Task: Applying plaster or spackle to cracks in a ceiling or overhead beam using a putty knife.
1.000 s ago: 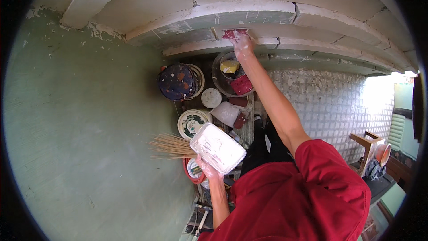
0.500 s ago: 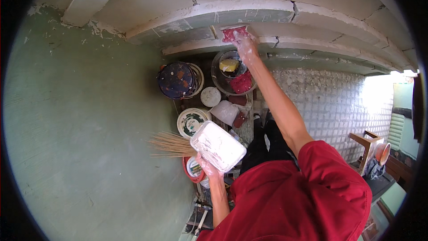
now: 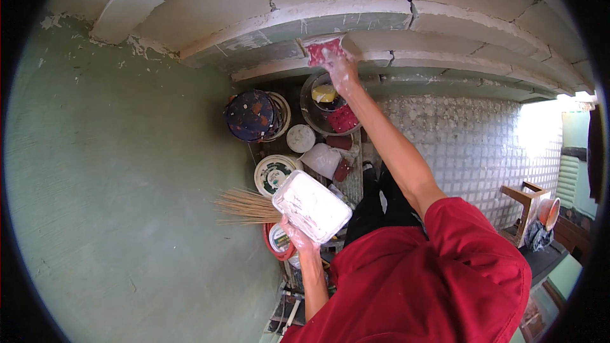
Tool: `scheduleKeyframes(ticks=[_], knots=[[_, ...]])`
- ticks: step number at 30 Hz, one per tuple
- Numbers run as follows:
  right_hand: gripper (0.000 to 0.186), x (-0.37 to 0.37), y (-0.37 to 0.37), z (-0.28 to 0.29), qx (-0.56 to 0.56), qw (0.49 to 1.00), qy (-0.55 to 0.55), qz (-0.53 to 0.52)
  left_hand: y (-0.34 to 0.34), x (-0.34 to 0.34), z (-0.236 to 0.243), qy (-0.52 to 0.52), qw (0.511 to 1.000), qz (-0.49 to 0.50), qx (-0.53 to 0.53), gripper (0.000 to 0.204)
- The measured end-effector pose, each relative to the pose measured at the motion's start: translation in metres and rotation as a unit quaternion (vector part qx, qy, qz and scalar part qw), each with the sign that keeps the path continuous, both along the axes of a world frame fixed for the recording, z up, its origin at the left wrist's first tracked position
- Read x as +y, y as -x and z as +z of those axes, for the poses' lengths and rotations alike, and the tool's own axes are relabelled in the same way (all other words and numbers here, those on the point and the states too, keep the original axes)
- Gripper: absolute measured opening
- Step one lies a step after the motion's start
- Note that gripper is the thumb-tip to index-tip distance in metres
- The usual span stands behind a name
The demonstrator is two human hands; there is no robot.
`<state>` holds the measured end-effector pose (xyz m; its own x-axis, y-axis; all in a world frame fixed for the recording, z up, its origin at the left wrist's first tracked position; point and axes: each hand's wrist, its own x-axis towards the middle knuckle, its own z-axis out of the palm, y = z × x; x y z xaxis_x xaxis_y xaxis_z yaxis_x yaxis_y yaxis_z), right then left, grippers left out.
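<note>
- Scraper point(image 3: 323, 53): red, at the pale panel point(image 3: 394, 43), held in the right hand's point(image 3: 343, 75) closed fingers; uneven pressure could drop paste point(image 3: 308, 203) toward the basin point(image 3: 305, 114).
- Tub point(image 3: 335, 226): left hand's point(image 3: 298, 235) fingers grip its edge; tilting could spill it.
- Lid point(image 3: 274, 176): green-and-white label, writing too small to read.

The red spreader point(image 3: 317, 54) has tilted, showing more of its face than before.

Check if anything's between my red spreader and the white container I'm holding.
Nothing visible stands between the red spreader in your right hand and the white container in your left hand; the basin appears to lie lower.
</note>
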<state>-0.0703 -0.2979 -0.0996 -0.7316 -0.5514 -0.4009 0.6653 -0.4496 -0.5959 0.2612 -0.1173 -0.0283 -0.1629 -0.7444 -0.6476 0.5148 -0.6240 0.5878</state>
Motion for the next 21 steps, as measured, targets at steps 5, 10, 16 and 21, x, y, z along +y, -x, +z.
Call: scheduleKeyframes(ticks=[5, 10, 16, 21], knots=[[0.022, 0.05, -0.012, -0.051, -0.001, 0.999, -0.033, 0.012, 0.005, -0.001, 0.005, 0.005, 1.0, -0.01, 0.003, 0.068], [0.015, 0.057, 0.032, -0.077, -0.071, 0.995, -0.068, -0.017, -0.001, -0.001, -0.003, 0.0, 1.0, -0.007, 0.006, 0.069], [0.024, 0.02, 0.069, -0.056, -0.035, 0.996, -0.079, -0.033, 0.0, -0.001, -0.004, 0.009, 1.0, -0.013, 0.005, 0.069], [0.024, 0.044, 0.043, -0.029, 0.061, 0.996, -0.018, 0.054, -0.003, -0.001, -0.005, -0.008, 1.0, -0.013, 0.002, 0.069]])
